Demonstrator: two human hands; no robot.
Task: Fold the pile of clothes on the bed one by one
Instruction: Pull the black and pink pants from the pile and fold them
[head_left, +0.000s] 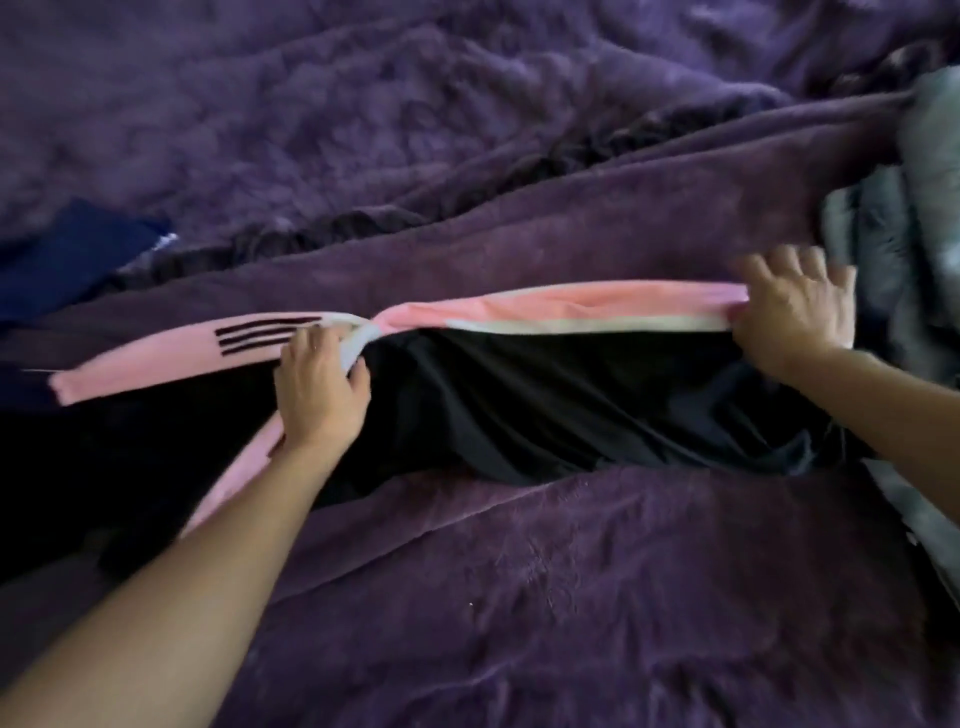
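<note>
one smooth black garment (545, 405) is stretched on the plush purple bed (571, 597), its pink-and-white band (571, 312) pinched by left hand (319, 387) and right hand (795, 312) fingers (808, 265).

The black garment (519, 405) is being cut off by the left edge. The navy cloth (67, 260) and the grey pile (893, 249) are being cropped at the frame's sides. The right hand (795, 317) is being blurred; fingertips of the left hand (322, 389) are being hidden beneath the white band (358, 345).
</note>
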